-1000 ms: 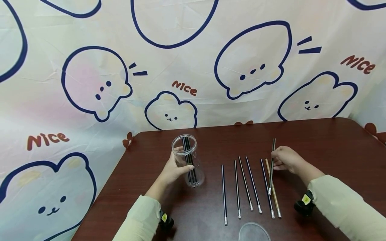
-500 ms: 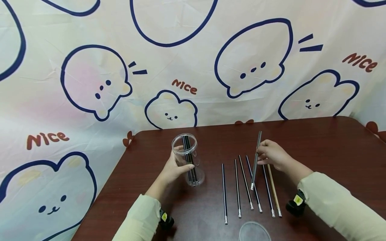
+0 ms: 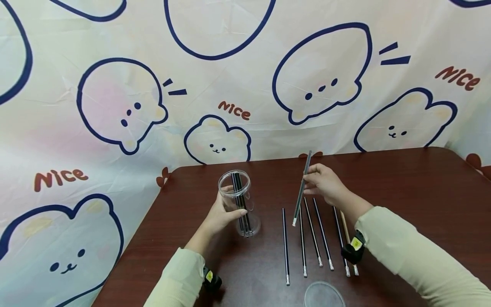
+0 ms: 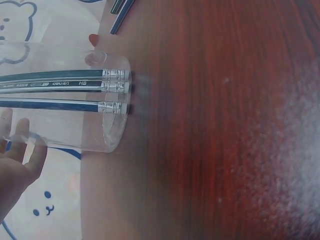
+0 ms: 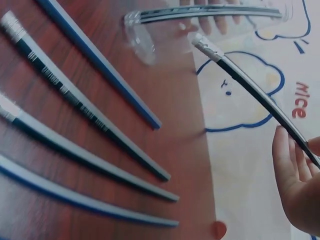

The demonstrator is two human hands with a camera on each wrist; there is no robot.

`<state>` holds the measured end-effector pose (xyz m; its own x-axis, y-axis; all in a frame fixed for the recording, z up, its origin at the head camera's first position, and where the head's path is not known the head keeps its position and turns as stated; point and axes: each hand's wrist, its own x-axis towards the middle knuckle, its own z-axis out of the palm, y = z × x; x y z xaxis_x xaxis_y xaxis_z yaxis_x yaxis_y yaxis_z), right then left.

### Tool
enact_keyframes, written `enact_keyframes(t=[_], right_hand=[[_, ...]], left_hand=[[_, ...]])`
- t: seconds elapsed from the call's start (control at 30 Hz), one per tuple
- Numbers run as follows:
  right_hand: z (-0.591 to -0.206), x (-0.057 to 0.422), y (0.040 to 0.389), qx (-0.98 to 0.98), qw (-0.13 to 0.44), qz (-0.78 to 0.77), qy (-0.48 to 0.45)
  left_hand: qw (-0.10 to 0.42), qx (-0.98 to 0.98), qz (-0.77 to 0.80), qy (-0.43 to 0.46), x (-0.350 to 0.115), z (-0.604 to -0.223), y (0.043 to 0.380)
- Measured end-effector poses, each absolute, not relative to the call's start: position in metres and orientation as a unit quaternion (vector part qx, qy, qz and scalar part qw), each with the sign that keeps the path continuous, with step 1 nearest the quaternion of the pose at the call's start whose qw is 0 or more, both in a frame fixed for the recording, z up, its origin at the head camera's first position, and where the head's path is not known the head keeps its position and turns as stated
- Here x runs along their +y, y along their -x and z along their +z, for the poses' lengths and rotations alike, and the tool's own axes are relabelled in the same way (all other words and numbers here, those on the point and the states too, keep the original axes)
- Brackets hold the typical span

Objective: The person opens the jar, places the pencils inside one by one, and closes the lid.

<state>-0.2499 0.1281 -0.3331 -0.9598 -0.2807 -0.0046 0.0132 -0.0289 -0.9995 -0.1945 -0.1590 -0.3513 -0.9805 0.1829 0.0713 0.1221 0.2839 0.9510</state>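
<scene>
A clear plastic jar [image 3: 251, 200] stands upright on the table, and my left hand [image 3: 224, 216] grips it round its side. Inside the jar are several dark pencils [image 3: 241, 200], their eraser ends at the bottom in the left wrist view. My right hand [image 3: 325, 183] pinches a dark green pencil [image 3: 301, 194] above the table, tilted, with its white eraser [image 5: 198, 39] end down and toward the jar. Below that hand several pencils lie side by side, among them a blue pencil [image 3: 285, 247] nearest the jar and a yellowish pencil [image 3: 345, 228], partly hidden by the right wrist.
A round clear lid [image 3: 324, 295] lies at the table's near edge. The dark brown table [image 3: 422, 187] meets a cartoon-printed cloth [image 3: 264, 85] at the back. A black wrist camera [image 3: 353, 251] hangs close over the right-hand pencils.
My right hand has moved left and up with the dark green pencil, from over the right-hand pencils toward the jar. My left hand and the jar have stayed put.
</scene>
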Motion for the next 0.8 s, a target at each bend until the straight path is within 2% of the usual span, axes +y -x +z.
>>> enact_keyframes(t=[0.8], right_hand=[[-0.250, 0.056, 0.274, 0.641, 0.069, -0.759, 0.088]], left_hand=[[0.036, 0.808, 0.581, -0.089, -0.161, -0.351, 0.194]])
